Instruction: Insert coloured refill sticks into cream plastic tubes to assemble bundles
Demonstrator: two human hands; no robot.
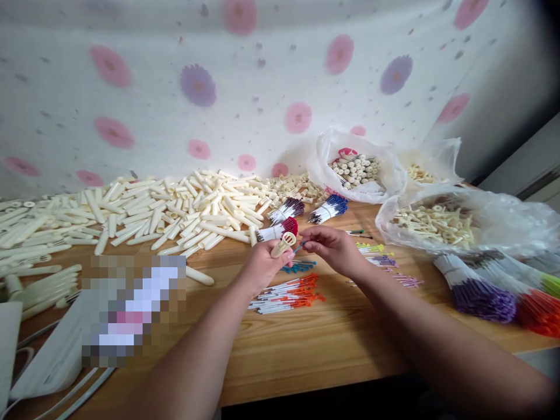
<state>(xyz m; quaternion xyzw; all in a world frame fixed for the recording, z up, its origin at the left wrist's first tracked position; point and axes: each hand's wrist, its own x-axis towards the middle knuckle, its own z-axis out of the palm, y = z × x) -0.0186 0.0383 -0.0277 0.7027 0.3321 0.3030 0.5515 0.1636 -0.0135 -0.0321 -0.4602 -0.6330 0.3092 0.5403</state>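
My left hand (263,262) is closed around a cream pen barrel (282,245), held tilted with its slotted open end up. Close to that end, my right hand (335,248) pinches a thin blue pen refill (300,247). Whether the refill touches the barrel I cannot tell. Below the hands lie loose blue refills (301,266) and a spread of white refills with orange ends (286,293). Just behind the hands rest bundles of red-ended refills (277,230), dark maroon-ended refills (286,210) and blue-ended refills (329,208).
A big heap of cream barrels (144,213) covers the back left of the wooden table (280,356). Plastic bags (356,166) of cream parts stand at the back right, with purple-ended refill bundles (476,291) before them. A white power strip (52,350) with cables lies front left.
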